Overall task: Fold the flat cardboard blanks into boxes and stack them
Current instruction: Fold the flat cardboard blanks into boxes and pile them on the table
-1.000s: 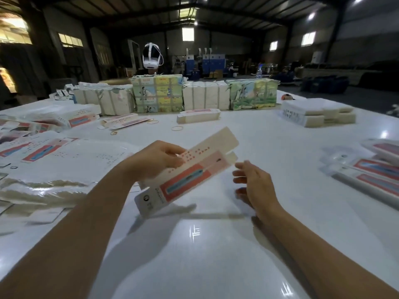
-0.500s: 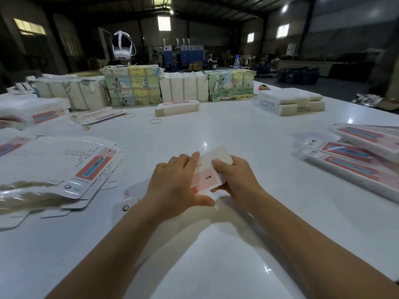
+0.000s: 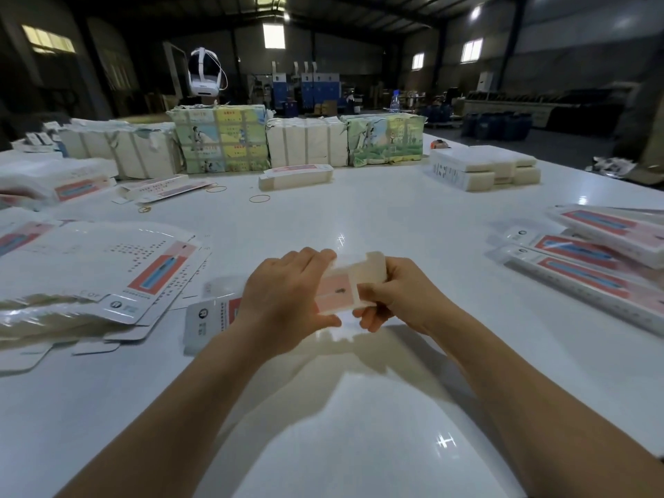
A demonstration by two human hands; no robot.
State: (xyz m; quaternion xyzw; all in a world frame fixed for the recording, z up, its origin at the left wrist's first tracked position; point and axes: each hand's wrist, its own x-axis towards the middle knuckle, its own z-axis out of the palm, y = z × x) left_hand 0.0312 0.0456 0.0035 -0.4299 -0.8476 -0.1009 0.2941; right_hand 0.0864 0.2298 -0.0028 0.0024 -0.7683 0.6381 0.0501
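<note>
The left hand [image 3: 287, 300] hides the cardboard blank's [image 3: 337, 292] middle section. Print on the blank is blurred and unreadable. The flat stack [image 3: 107, 278] is cut off at the left edge.

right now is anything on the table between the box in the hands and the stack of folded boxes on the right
Nothing visible. The box is gripped by the left hand and the right hand, and only bare table shows between them and the folded boxes at the right.

A dim metal-roofed warehouse [image 3: 359, 16] with bright high windows [image 3: 471, 51] stretches beyond the glossy white table [image 3: 359, 217]; blue machines [image 3: 316, 86] stand far back.
</note>
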